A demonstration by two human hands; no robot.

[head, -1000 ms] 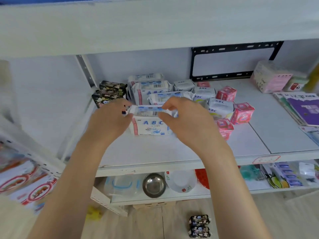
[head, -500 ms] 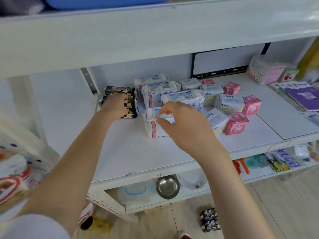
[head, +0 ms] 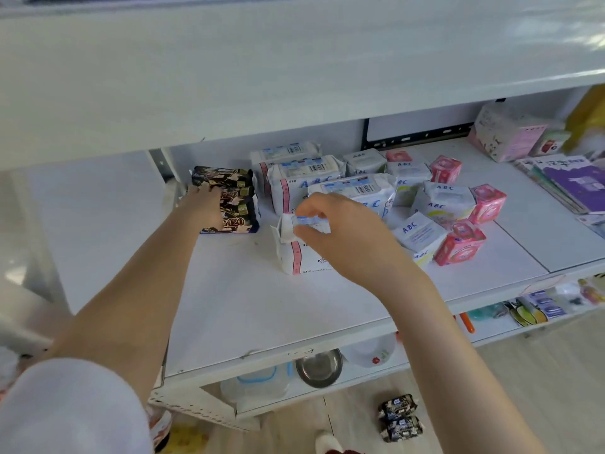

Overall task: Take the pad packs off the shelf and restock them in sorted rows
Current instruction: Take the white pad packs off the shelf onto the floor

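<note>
Two hands are busy on the shelf (head: 262, 306), each on its own kind of pack. Your right hand (head: 343, 237) pinches the top seam of a white pack (head: 291, 253) between thumb and curled fingers. The wrist is bent down and the forearm comes in from low on the right. That pack stands upright on the board directly beneath your palm. Gripping it by the top probably lets you square it up with the row of white packs (head: 304, 178) standing just beyond your knuckles.

Your left hand (head: 204, 204) reaches further in, arm nearly straight, and rests against the near left side of the black packs (head: 232, 198). These are stacked just left of your right hand. Fingertips lie on the stack's edge, but you cannot tell from here whether the hand grips it or only steadies it. Bracing that side would stop the stack from toppling while it is nudged into line.

Out past your right wrist, small white packs (head: 415, 231) and pink packs (head: 461, 245) sit loosely grouped, some askew, so sorting looks partly done.
</note>
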